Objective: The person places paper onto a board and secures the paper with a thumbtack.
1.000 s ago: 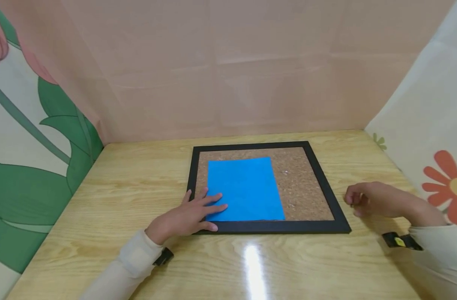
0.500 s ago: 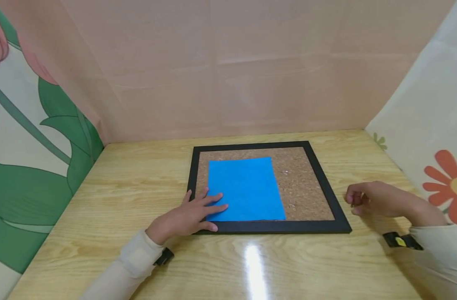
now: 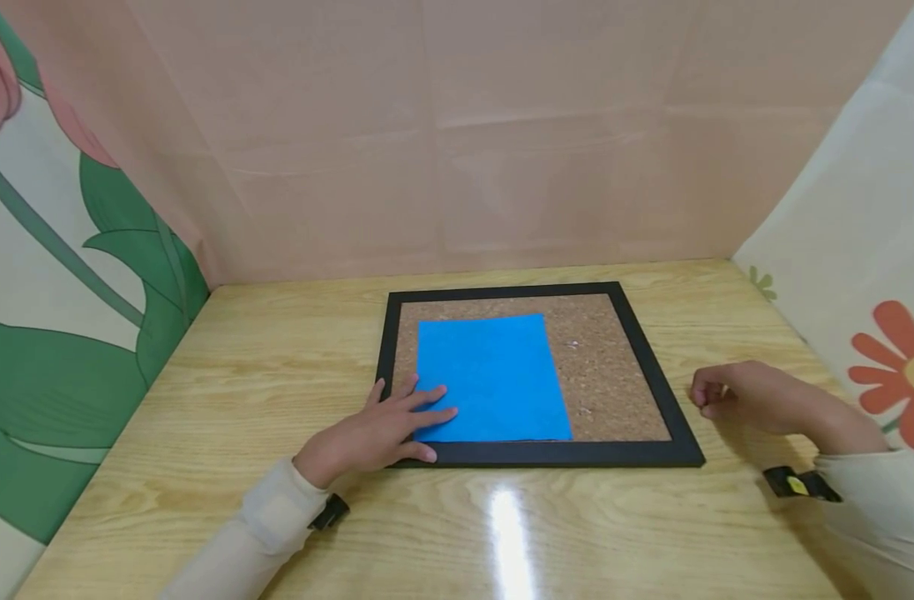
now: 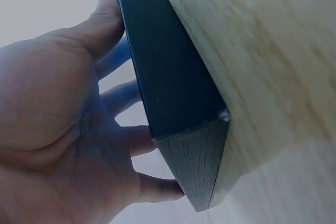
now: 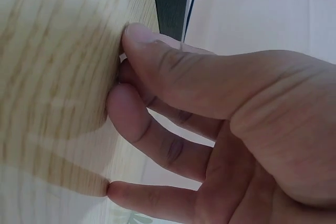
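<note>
A sheet of blue paper (image 3: pixel 486 375) lies on the left part of a cork board (image 3: pixel 614 392) with a black frame (image 3: pixel 561 454). My left hand (image 3: pixel 374 429), fingers spread, rests on the paper's lower left corner and the frame. From the left wrist, its thumb and fingers show along the frame's corner (image 4: pixel 173 93). My right hand (image 3: pixel 752 398) is on the table just right of the frame. Its thumb and fingers are curled together with the fingertips down at the wood (image 5: pixel 136 103); I cannot tell whether something tiny is between them.
Two small shiny clear things, an upper one (image 3: pixel 572 344) and a lower one (image 3: pixel 585 411), sit on the cork right of the paper. Wooden tabletop (image 3: pixel 277 350) surrounds the board. A pinkish sheet (image 3: pixel 442 150) hangs behind, with flower-patterned cloth (image 3: pixel 824 275) at the sides.
The right thumb and fingertips have drawn closer together at the table, and a tiny glint seen by them earlier is out of sight. The left hand, paper and board stay put.
</note>
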The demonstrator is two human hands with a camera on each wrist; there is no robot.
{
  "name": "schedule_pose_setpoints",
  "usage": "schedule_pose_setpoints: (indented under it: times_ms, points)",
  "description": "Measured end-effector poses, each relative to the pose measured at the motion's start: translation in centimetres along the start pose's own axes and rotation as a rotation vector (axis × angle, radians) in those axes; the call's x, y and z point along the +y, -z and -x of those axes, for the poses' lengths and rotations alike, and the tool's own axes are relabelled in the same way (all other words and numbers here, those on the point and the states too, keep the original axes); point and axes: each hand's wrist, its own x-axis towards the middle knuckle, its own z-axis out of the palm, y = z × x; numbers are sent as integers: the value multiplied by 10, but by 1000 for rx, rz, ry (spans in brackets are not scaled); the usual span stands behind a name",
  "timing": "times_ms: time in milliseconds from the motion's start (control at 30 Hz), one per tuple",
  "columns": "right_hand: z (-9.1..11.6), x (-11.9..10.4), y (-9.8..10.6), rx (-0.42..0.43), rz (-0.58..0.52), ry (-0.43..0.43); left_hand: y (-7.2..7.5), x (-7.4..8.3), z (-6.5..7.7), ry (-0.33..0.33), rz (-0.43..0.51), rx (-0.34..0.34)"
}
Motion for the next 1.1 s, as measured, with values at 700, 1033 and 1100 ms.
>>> schedule_pose_setpoints:
  times_ms: [700, 1033, 1100]
  points:
    - [-13, 6, -1, 174, 28, -172, 3, 2, 1, -6, 0, 4]
    - [-9, 12, -2, 146, 31, -186, 1, 1, 0, -15, -9, 0]
    - [-8, 14, -3, 137, 31, -191, 1, 1, 0, -17, -10, -1]
